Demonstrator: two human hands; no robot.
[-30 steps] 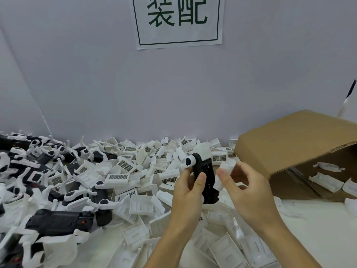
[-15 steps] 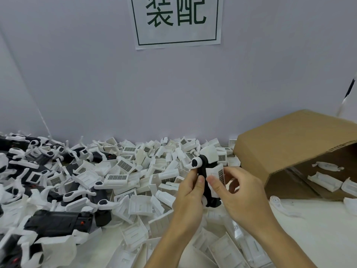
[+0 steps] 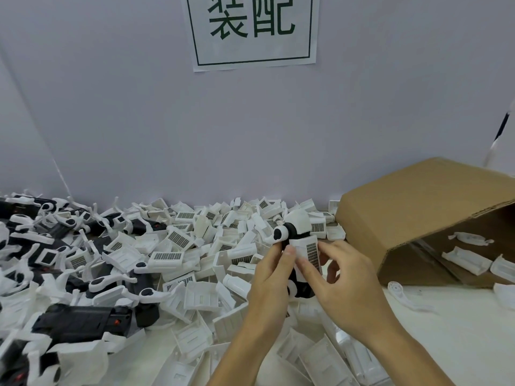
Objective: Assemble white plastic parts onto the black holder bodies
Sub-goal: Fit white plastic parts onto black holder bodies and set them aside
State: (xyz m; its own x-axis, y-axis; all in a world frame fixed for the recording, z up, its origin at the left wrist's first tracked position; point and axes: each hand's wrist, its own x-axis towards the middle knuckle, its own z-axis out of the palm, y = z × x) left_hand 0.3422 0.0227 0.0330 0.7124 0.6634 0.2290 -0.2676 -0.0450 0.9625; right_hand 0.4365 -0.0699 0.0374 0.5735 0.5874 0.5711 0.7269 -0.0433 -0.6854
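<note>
The left hand (image 3: 271,277) is gripping an upright black plastic holder body (image 3: 299,288) above the table, fingers curled round its left side and thumb lying up its front, while the right hand (image 3: 344,282) is pinching a white rectangular plastic plate with a dark grid patch (image 3: 306,253) between thumb and forefinger and pressing it flat against the body's front face, just below a rounded white cap (image 3: 298,220) that is already sitting on the top end. The likeliest trouble, as I judge it, is the plate going on crooked: if one edge is catching before the other, the pressing thumbs may be forcing a clip that is not lined up, bending or snapping it, or leaving the plate half seated. The hold on the body is narrow too, so a hard push could be twisting it out of the left fingers and dropping it into the heap of loose white clip-on plates (image 3: 178,246) beneath, where it would be mixing with unfinished pieces. A tilted brown cardboard box (image 3: 418,207) is lying open to the right with more white parts inside. On the wall a white paper sign with a green border (image 3: 253,32) is showing two green Chinese characters, 装配; the grid patches on the plates are too fine to read.
</note>
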